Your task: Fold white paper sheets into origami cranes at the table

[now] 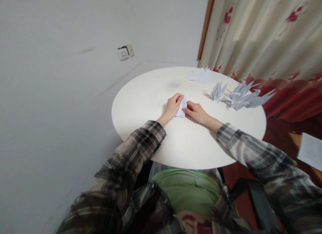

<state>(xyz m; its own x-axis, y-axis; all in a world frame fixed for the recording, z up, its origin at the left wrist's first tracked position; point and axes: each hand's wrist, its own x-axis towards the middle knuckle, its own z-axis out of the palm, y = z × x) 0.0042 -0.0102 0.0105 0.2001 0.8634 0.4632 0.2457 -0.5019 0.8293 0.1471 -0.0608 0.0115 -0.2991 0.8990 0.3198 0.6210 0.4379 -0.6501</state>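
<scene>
A small folded piece of white paper [181,111] is held between my two hands over the middle of the round white table [141,103]. My left hand [173,104] pinches its upper left part, fingers closed together. From the right, my right hand [196,112] grips the paper's right edge between thumb and fingers. The paper looks narrow toward the top and wider at the bottom. My fingers hide part of its folds.
Several folded paper cranes [238,96] stand clustered at the table's right side. Flat sheets of white paper [201,75] lie at the far edge. A wall with a socket [123,54] is to the left, a curtain [254,36] to the right, a black chair armrest [256,200] below.
</scene>
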